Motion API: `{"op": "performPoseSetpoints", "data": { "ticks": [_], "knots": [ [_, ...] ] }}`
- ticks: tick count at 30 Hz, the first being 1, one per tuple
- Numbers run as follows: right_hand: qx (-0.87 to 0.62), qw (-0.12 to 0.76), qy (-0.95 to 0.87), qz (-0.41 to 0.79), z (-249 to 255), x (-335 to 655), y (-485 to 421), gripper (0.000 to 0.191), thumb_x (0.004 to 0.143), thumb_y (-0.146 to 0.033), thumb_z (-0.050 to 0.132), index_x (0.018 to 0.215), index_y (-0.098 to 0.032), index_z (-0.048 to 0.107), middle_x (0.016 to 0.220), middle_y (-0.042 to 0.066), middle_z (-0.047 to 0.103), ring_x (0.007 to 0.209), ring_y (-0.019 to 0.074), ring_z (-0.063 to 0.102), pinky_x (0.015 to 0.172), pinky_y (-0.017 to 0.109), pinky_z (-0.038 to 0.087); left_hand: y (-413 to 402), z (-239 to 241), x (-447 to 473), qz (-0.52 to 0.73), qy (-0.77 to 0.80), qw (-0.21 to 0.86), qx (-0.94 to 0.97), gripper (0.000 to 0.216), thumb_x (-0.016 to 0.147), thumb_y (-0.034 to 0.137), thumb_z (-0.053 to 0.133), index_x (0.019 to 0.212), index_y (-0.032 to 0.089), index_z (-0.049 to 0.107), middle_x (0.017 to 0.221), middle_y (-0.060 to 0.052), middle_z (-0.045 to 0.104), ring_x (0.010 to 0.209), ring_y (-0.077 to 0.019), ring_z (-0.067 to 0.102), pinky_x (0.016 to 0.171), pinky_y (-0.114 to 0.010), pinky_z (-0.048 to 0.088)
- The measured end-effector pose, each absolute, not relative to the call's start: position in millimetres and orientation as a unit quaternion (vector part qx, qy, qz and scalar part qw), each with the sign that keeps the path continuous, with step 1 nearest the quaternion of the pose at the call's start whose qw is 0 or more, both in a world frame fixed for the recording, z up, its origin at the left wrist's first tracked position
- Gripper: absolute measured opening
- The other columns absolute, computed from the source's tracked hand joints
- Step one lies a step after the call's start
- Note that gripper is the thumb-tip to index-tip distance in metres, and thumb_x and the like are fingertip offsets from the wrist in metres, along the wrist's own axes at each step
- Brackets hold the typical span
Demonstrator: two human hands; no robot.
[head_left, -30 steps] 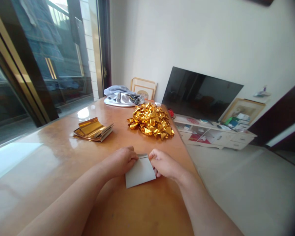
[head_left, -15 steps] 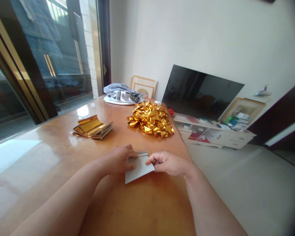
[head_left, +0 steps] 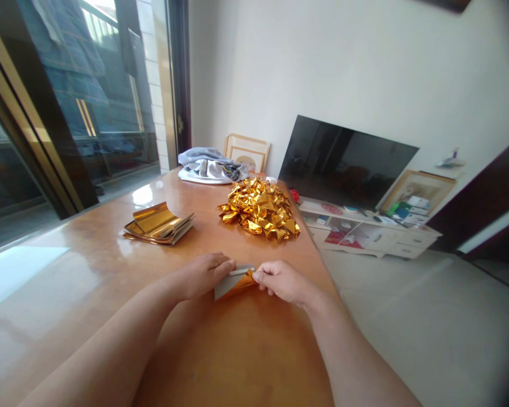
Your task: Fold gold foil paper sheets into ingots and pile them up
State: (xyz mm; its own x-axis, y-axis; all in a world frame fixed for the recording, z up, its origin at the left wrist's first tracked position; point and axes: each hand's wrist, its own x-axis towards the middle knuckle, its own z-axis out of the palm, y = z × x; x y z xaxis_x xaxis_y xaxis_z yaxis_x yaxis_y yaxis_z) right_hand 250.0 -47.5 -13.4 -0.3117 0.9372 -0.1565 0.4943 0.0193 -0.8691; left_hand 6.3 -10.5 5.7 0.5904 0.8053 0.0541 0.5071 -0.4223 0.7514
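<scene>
— Where's the sheet?
— Near table edge: my left hand (head_left: 203, 276) pins the foil paper (head_left: 233, 281), right hand (head_left: 280, 280) pinches its folded corner. Long axis runs left-right; white back, gold face, seemingly triangular.
— Beyond?
— Flat gold stack (head_left: 159, 223), crumpled gold pile (head_left: 261, 208).

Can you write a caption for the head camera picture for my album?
Left hand and right hand fold a gold-backed paper sheet on a wooden table.

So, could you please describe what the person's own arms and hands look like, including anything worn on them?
Both forearms are bare, with no sleeves in view. The left hand and right hand wear no gloves, and no rings, watch or bracelet can be seen. Fingernails look short and unpainted.
</scene>
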Motion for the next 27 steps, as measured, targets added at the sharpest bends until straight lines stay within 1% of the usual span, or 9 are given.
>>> {"op": "performPoseSetpoints", "data": {
  "ticks": [3, 6, 8, 11, 14, 19, 22, 25, 27],
  "knots": [
    [-0.566, 0.259, -0.666, 0.412, -20, 247, -45, 0.034, 0.093, -0.044, 0.053, 0.075, -0.017, 0.063, 0.068, -0.001, 0.061, 0.057, 0.0109, 0.049, 0.052, 0.022, 0.034, -14, 12, 7, 0.223, 0.432, 0.385, 0.785, 0.058, 0.094, 0.065, 0.041, 0.084, 0.02, 0.076, 0.082, -0.006, 0.073, 0.078, -0.0242, 0.061, 0.077, -0.032, 0.044],
    [-0.586, 0.261, -0.67, 0.374, -26, 244, -42, 0.033, 0.093, -0.042, 0.053, 0.073, -0.017, 0.064, 0.065, -0.001, 0.061, 0.056, 0.011, 0.049, 0.052, 0.023, 0.033, -16, 14, 8, 0.241, 0.419, 0.395, 0.781, 0.051, 0.09, 0.063, 0.049, 0.085, 0.02, 0.077, 0.086, -0.006, 0.075, 0.083, -0.0261, 0.063, 0.081, -0.032, 0.045],
    [-0.597, 0.259, -0.677, 0.344, -30, 243, -40, 0.033, 0.092, -0.041, 0.054, 0.071, -0.017, 0.063, 0.063, -0.001, 0.061, 0.056, 0.0113, 0.049, 0.052, 0.023, 0.03, -15, 12, 8, 0.233, 0.414, 0.375, 0.796, 0.043, 0.088, 0.057, 0.054, 0.085, 0.021, 0.077, 0.085, -0.006, 0.074, 0.082, -0.0254, 0.063, 0.078, -0.031, 0.044],
    [-0.611, 0.259, -0.684, 0.302, -36, 242, -37, 0.032, 0.091, -0.041, 0.056, 0.07, -0.018, 0.064, 0.062, -0.001, 0.061, 0.058, 0.0122, 0.05, 0.052, 0.023, 0.028, -13, 4, 8, 0.202, 0.435, 0.333, 0.812, 0.028, 0.084, 0.042, 0.058, 0.09, 0.021, 0.077, 0.087, -0.005, 0.073, 0.078, -0.0232, 0.063, 0.07, -0.03, 0.043],
    [-0.627, 0.256, -0.68, 0.279, -39, 240, -36, 0.029, 0.089, -0.04, 0.059, 0.07, -0.019, 0.065, 0.064, 0.0, 0.064, 0.06, 0.013, 0.052, 0.054, 0.024, 0.028, -10, -5, 9, 0.186, 0.442, 0.296, 0.826, 0.024, 0.08, 0.03, 0.058, 0.095, 0.022, 0.075, 0.089, -0.005, 0.072, 0.077, -0.0219, 0.062, 0.066, -0.029, 0.042],
    [-0.649, 0.247, -0.684, 0.225, -36, 235, -39, 0.022, 0.087, -0.036, 0.063, 0.07, -0.021, 0.065, 0.066, 0.0, 0.064, 0.06, 0.0136, 0.051, 0.055, 0.026, 0.027, -7, -15, 12, 0.181, 0.429, 0.243, 0.851, 0.02, 0.082, 0.028, 0.057, 0.095, 0.023, 0.072, 0.093, -0.006, 0.07, 0.079, -0.0216, 0.062, 0.067, -0.029, 0.04],
    [-0.653, 0.248, -0.687, 0.199, -31, 233, -43, 0.017, 0.085, -0.033, 0.066, 0.073, -0.022, 0.062, 0.068, -0.001, 0.064, 0.06, 0.0136, 0.05, 0.056, 0.026, 0.026, -8, -17, 15, 0.17, 0.433, 0.209, 0.86, 0.02, 0.082, 0.026, 0.057, 0.095, 0.025, 0.072, 0.096, -0.006, 0.069, 0.081, -0.0222, 0.063, 0.069, -0.03, 0.041],
    [-0.65, 0.254, -0.696, 0.17, -24, 230, -49, 0.013, 0.085, -0.031, 0.065, 0.076, -0.023, 0.059, 0.069, -0.001, 0.064, 0.062, 0.0143, 0.052, 0.056, 0.026, 0.025, -10, -17, 17, 0.155, 0.438, 0.186, 0.866, 0.022, 0.083, 0.025, 0.055, 0.097, 0.025, 0.072, 0.095, -0.007, 0.067, 0.08, -0.0224, 0.063, 0.07, -0.03, 0.041],
    [-0.638, 0.253, -0.709, 0.161, -19, 228, -52, 0.011, 0.087, -0.03, 0.063, 0.078, -0.023, 0.06, 0.069, -0.001, 0.065, 0.063, 0.0152, 0.054, 0.056, 0.026, 0.026, -10, -17, 18, 0.152, 0.439, 0.18, 0.867, 0.023, 0.084, 0.024, 0.053, 0.098, 0.024, 0.072, 0.096, -0.008, 0.066, 0.081, -0.0225, 0.063, 0.07, -0.03, 0.042]
  ]
}}
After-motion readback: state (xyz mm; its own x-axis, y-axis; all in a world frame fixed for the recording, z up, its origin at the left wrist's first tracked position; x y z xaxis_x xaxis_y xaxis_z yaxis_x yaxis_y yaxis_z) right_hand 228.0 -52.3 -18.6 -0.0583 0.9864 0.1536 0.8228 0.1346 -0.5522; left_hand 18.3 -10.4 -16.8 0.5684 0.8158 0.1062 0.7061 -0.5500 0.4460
